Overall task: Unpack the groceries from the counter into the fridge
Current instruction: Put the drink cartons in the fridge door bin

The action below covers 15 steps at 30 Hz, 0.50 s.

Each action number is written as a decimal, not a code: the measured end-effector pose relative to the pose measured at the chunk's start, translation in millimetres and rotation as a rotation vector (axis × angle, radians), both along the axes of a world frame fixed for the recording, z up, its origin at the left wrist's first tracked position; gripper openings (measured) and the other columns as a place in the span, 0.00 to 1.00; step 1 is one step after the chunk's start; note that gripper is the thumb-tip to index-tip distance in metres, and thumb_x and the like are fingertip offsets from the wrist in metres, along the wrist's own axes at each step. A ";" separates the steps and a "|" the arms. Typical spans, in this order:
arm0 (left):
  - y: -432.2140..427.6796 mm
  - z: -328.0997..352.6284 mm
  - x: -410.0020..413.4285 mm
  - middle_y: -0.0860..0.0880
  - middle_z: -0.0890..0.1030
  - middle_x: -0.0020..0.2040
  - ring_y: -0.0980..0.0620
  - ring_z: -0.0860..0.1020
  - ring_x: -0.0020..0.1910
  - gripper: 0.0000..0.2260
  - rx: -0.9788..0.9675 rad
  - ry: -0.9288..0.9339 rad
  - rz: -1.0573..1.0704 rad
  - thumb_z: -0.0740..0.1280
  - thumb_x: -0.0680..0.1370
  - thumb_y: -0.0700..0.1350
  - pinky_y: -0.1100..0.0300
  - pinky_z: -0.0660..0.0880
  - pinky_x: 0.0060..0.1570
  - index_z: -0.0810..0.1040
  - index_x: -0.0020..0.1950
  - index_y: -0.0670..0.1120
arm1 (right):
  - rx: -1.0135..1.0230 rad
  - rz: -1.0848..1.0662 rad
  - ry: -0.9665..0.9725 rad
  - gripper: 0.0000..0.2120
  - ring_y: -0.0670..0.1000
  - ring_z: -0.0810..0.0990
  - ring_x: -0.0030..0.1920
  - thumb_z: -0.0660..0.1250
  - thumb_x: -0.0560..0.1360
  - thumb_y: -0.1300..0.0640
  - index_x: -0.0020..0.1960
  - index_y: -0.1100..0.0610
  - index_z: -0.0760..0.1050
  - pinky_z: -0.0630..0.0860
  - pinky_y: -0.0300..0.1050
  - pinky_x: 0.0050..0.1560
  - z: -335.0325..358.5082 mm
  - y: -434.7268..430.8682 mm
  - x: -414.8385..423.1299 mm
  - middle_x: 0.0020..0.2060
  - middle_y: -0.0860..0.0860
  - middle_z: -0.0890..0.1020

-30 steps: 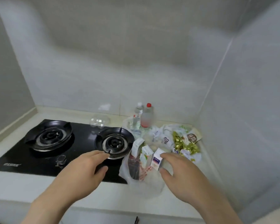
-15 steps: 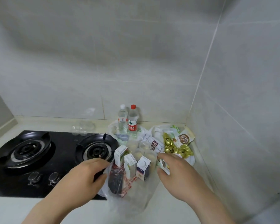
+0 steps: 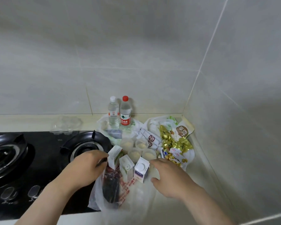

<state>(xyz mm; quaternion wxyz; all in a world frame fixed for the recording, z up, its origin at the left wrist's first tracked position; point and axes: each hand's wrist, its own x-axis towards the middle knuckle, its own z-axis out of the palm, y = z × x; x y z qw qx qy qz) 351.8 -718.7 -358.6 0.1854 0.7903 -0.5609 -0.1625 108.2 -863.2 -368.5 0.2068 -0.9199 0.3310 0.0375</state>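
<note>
1. Head view: the groceries sit in the counter (image 3: 169,211) corner, right of the black gas stove (image 3: 39,161).
2. The clear plastic bag (image 3: 136,197) lies nearest the camera, between both hands. In it stand three small cartons: left carton (image 3: 114,157), middle carton (image 3: 126,166), right carton (image 3: 141,170). A dark item (image 3: 111,185) lies below the left carton, inside the film.
3. Left hand (image 3: 86,169): fingers curled at the bag's left rim, with the fingertips (image 3: 102,159) right against the left carton. I cannot tell whether they pinch the film, the carton or nothing.
4. Right hand (image 3: 169,177): on the bag's right side, relaxed, fingers loosely bent and thumb spread, clasping nothing visible. The right carton is just left of the gap between forefinger and thumb; contact is unclear.
5. Behind the cartons, beyond both hands: four clear cups (image 3: 134,155) with beige contents, clustered two by two.
6. Further back, by the wall: a white-cap bottle (image 3: 113,114) and a red-cap bottle (image 3: 125,114), upright and side by side.
7. Right of the cups: sachets (image 3: 150,139), gold-wrapped sweets (image 3: 173,142) and a snack pouch (image 3: 182,131) on a white bag, just beyond the right hand.
8. A clear plastic tray (image 3: 65,125) lies behind the stove, well apart from both hands.
</note>
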 end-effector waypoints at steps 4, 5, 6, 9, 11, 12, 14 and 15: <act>-33.6 -12.6 32.5 0.66 0.79 0.40 0.65 0.76 0.40 0.15 -0.027 -0.008 -0.077 0.69 0.73 0.43 0.67 0.67 0.35 0.77 0.42 0.66 | -0.111 0.055 0.030 0.19 0.52 0.73 0.62 0.65 0.74 0.50 0.64 0.51 0.71 0.71 0.44 0.57 -18.4 -15.5 31.3 0.60 0.46 0.76; -42.5 -20.3 40.0 0.65 0.81 0.47 0.64 0.77 0.44 0.15 -0.027 -0.006 -0.093 0.70 0.72 0.42 0.70 0.68 0.38 0.80 0.50 0.64 | -0.143 0.078 0.041 0.18 0.52 0.74 0.61 0.66 0.73 0.49 0.62 0.51 0.71 0.69 0.45 0.56 -23.3 -18.8 40.5 0.59 0.46 0.76; -52.4 -29.6 47.5 0.63 0.81 0.55 0.64 0.77 0.51 0.19 -0.021 -0.016 -0.105 0.71 0.72 0.42 0.73 0.68 0.43 0.79 0.59 0.60 | -0.166 0.105 0.054 0.19 0.52 0.73 0.61 0.67 0.73 0.49 0.62 0.52 0.71 0.68 0.45 0.56 -28.5 -21.2 49.3 0.58 0.47 0.76; -80.1 -59.8 68.2 0.57 0.69 0.73 0.59 0.67 0.71 0.32 0.080 -0.051 -0.187 0.72 0.72 0.43 0.73 0.60 0.64 0.67 0.75 0.54 | -0.196 0.181 0.076 0.26 0.52 0.70 0.67 0.68 0.73 0.48 0.69 0.52 0.68 0.66 0.50 0.67 -43.2 -28.0 70.4 0.66 0.48 0.74; -91.7 -79.3 77.0 0.56 0.62 0.77 0.59 0.61 0.75 0.38 0.157 -0.015 -0.245 0.73 0.70 0.43 0.73 0.53 0.67 0.61 0.78 0.52 | -0.179 0.197 0.075 0.27 0.52 0.68 0.70 0.68 0.74 0.50 0.72 0.51 0.66 0.63 0.51 0.71 -50.8 -29.1 81.6 0.68 0.48 0.72; -95.4 -88.4 81.0 0.57 0.61 0.77 0.60 0.60 0.75 0.39 0.171 -0.012 -0.270 0.73 0.70 0.44 0.74 0.52 0.68 0.60 0.78 0.52 | -0.166 0.211 0.070 0.28 0.53 0.67 0.71 0.68 0.74 0.52 0.73 0.51 0.64 0.61 0.51 0.72 -53.4 -29.6 87.3 0.69 0.49 0.71; -98.8 -104.6 88.6 0.58 0.64 0.76 0.61 0.62 0.74 0.39 0.191 -0.001 -0.314 0.73 0.70 0.47 0.73 0.56 0.68 0.60 0.78 0.54 | -0.139 0.252 0.103 0.32 0.54 0.62 0.74 0.67 0.74 0.55 0.76 0.53 0.60 0.55 0.53 0.76 -57.7 -30.0 97.6 0.73 0.51 0.67; -100.3 -111.0 90.8 0.58 0.67 0.74 0.62 0.65 0.72 0.37 0.177 0.024 -0.325 0.73 0.70 0.48 0.72 0.60 0.67 0.63 0.77 0.55 | -0.135 0.265 0.123 0.34 0.55 0.58 0.76 0.68 0.75 0.56 0.77 0.54 0.58 0.51 0.55 0.77 -60.2 -31.4 101.8 0.75 0.51 0.64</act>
